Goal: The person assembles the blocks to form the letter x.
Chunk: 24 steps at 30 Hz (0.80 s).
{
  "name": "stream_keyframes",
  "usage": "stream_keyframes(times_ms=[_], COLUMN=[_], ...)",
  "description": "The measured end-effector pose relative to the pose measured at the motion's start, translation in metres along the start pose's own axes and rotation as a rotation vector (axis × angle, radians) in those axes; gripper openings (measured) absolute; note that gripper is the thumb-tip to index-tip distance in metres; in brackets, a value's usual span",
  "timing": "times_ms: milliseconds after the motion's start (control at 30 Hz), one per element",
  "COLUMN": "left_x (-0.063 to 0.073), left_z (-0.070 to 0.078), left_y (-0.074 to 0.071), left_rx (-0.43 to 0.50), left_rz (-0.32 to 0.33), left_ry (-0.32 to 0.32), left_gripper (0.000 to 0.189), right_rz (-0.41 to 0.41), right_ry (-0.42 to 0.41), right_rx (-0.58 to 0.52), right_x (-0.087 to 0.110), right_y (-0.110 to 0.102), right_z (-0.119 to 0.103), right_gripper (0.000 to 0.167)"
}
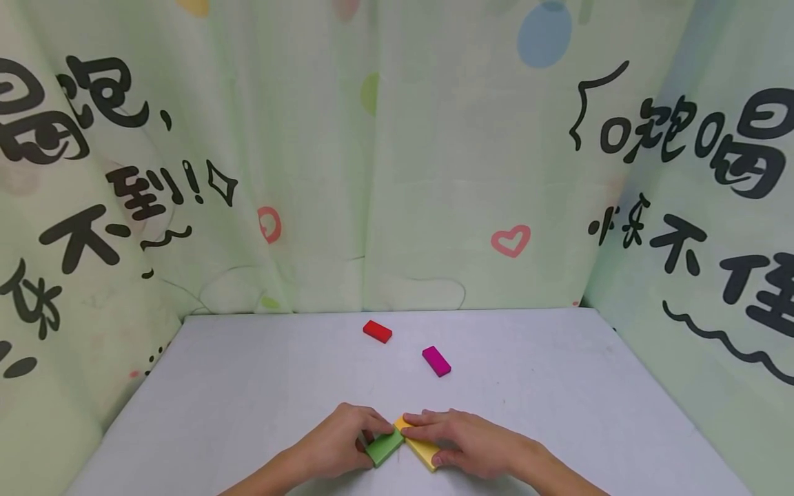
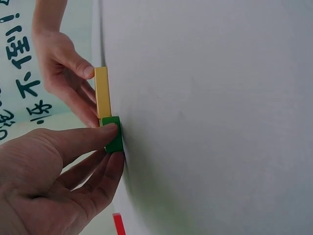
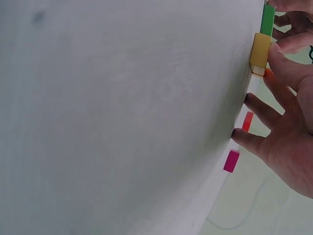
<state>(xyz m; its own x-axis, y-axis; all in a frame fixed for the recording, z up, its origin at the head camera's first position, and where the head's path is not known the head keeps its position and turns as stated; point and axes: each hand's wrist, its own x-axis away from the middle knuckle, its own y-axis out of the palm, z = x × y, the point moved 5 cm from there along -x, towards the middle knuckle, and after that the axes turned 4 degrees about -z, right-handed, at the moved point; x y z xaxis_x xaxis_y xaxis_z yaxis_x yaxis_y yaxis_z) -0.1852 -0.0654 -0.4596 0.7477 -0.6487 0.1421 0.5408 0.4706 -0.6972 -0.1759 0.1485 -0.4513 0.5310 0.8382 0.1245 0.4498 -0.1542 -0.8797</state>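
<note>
Near the front of the table, my left hand [image 1: 335,441] pinches a green rectangular block [image 1: 386,449] between thumb and fingers. My right hand [image 1: 477,441] grips a yellow block [image 1: 423,452], thumb on its near end and fingers at its far end. The two blocks meet at an angle in the head view, the green one's far end against the yellow one's side. In the left wrist view the green block [image 2: 113,141] overlaps the end of the yellow block [image 2: 102,93]. Some right fingers spread out past the yellow block [image 3: 260,49] in the right wrist view.
A red block [image 1: 378,331] lies toward the back of the white table [image 1: 248,386], with a magenta block [image 1: 437,361] nearer and to its right. Pale green curtains [image 1: 434,172] with black lettering enclose the table at the back and both sides.
</note>
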Motion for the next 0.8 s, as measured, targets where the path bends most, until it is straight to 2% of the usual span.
stream_keyframes(times_ms=[133,433,800], left_x=[-0.0002,0.001,0.0013], left_z=[-0.0009,0.0007,0.0014], left_y=[0.0008,0.0017,0.0037], left_rx=[0.001,-0.007,0.024], left_rz=[0.002,0.021,0.021], left_ry=[-0.006,0.037,-0.026], left_gripper=[0.048,0.049,0.048], right_rz=[0.007,0.033,0.017], right_ry=[-0.02,-0.053,-0.079], right_rx=[0.021,0.057,0.054], right_x=[-0.0004,-0.0017,-0.0038], right_y=[-0.0005,-0.0009,-0.0023], right_z=[-0.0009,-0.0012,0.0011], right_gripper=[0.058,0.059,0.058])
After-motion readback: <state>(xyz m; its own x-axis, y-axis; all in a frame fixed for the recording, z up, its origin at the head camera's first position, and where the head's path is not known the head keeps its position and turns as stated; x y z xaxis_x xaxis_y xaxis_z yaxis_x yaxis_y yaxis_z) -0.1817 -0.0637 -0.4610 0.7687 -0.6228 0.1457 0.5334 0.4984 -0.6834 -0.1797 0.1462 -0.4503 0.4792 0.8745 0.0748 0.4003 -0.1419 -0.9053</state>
